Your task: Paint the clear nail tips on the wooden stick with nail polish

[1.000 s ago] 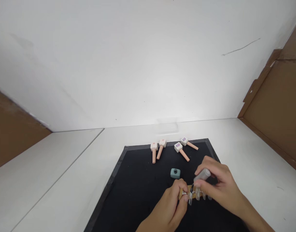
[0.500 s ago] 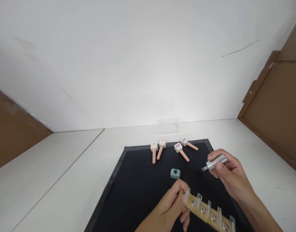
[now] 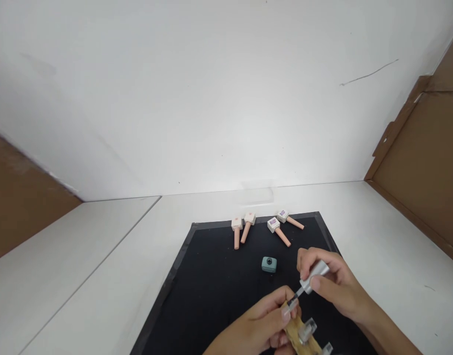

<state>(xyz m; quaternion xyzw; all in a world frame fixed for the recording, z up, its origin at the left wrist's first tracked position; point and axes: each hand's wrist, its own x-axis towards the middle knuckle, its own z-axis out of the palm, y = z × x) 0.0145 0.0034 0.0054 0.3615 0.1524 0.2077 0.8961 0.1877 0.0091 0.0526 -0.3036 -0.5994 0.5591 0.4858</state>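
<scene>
My left hand [image 3: 265, 324] is closed around the near end of a tan strip [image 3: 303, 335] that carries several clear nail tips, held low over the black mat [image 3: 211, 291]. My right hand [image 3: 335, 286] pinches a silver brush cap [image 3: 314, 275]; its dark brush tip touches the clear nail tip at the strip's end, right by my left fingertips. A small teal polish bottle [image 3: 269, 264] stands open on the mat just beyond both hands.
Several pink-handled polish bottles with white square bodies [image 3: 244, 226] [image 3: 278, 229] lie along the mat's far edge. The mat lies on a white table [image 3: 82, 266]. White wall behind; brown cardboard panels [image 3: 422, 167] stand at right and left.
My right hand came back from the right with the brush and set its tip on a nail tip. My left hand turned the strip so it points toward me.
</scene>
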